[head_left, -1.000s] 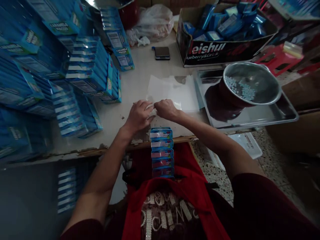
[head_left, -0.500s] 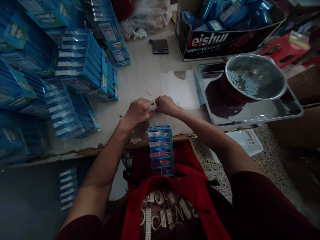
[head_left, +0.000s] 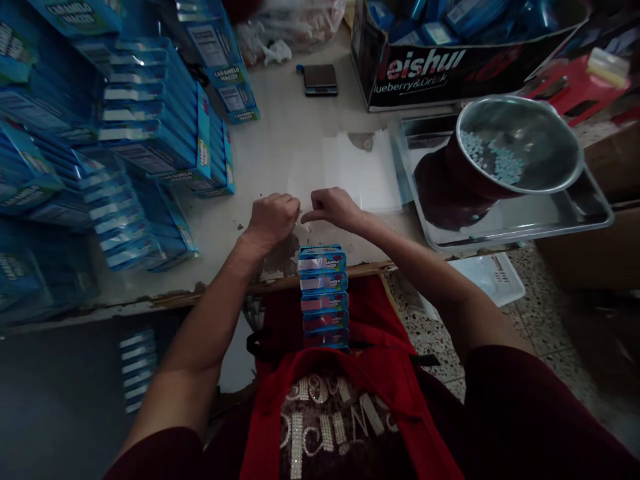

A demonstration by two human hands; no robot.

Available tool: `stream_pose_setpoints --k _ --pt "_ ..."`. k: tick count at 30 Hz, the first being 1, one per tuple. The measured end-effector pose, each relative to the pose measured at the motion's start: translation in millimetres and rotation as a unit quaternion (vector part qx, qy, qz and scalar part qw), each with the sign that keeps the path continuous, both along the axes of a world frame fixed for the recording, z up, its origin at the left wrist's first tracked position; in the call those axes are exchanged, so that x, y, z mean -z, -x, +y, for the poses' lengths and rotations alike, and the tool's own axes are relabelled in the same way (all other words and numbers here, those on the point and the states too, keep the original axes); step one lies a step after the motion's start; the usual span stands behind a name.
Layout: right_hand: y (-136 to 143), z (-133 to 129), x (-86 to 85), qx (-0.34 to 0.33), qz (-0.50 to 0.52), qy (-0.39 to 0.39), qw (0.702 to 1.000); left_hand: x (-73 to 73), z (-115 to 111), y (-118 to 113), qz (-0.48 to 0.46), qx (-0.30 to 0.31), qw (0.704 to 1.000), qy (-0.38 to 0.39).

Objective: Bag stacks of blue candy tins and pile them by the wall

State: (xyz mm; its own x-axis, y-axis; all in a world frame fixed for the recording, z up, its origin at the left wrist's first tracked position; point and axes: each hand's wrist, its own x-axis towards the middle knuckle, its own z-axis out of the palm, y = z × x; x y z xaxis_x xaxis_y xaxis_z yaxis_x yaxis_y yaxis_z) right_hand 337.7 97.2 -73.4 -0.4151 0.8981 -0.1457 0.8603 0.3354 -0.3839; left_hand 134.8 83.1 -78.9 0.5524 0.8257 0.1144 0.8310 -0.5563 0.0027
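Over the table, my left hand [head_left: 274, 217] is closed in a fist, its knuckles toward the other hand. My right hand [head_left: 334, 207] faces it a short gap away, fingers curled and thumb pointing left. A small piece of clear plastic film [head_left: 305, 225] glints between the two hands, and both seem to grip it; its full shape is hard to see. Just below the hands, a row of blue caramel boxes [head_left: 324, 283] with white strips runs from the table edge down onto my lap.
Stacks of blue caramel boxes [head_left: 150, 113] fill the left side. A small scale [head_left: 320, 80] lies at the back, near a black carton [head_left: 425, 73] of blue packs. On the right, a metal tray [head_left: 525, 227] bears a metal bowl [head_left: 545, 157] with light-blue pieces. White paper [head_left: 363, 170] lies mid-table.
My hands have turned, and my right thumb now points left from the fist. The whitish film between them shows less. The view has shifted slightly.
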Motion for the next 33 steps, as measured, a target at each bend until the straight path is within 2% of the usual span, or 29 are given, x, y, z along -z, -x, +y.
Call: stream_pose_setpoints --k 4,8,11,18,21,23,27,29,31,33 --pt "-19.6 -27.7 -5.9 -0.023 -0.063 -0.050 0.997 12.0 -8.8 3.8 -0.026 -0.018 0.999 -0.039" --pt "-40.3 -59.4 -12.8 -0.015 -0.144 -0.028 0.989 22.2 -20.3 8.4 -0.047 0.009 0.998 -0.049" --pt "-48.0 -76.0 -15.0 -0.001 -0.161 -0.015 0.987 20.1 -31.1 12.8 -0.043 0.020 0.997 -0.062" --pt "-44.2 -97.6 -10.7 0.017 -0.090 0.026 0.995 7.2 -65.7 20.1 -0.059 0.014 0.996 -0.070" --pt "-41.7 -100.1 -20.1 0.060 -0.070 0.043 0.995 -0.2 -76.3 16.1 -0.054 -0.012 0.996 -0.074" --pt "-40.8 -101.2 -34.0 0.090 -0.040 0.042 0.994 -12.2 -81.7 12.4 -0.047 -0.020 0.996 -0.073" --pt "-38.0 -113.5 -69.7 0.104 0.036 0.007 0.994 -47.7 -99.3 7.3 -0.040 -0.013 0.997 -0.063" --pt "-34.1 -126.9 -81.8 0.101 0.053 -0.013 0.993 -61.4 -112.8 5.8 -0.062 -0.039 0.996 -0.053" --pt "-28.4 -143.3 -84.2 0.113 0.056 -0.054 0.991 -65.7 -127.0 4.0 -0.110 -0.082 0.989 -0.046" --pt "-22.4 -160.5 -75.6 0.136 0.050 -0.133 0.981 -58.9 -140.2 1.7 -0.172 -0.124 0.976 -0.056"
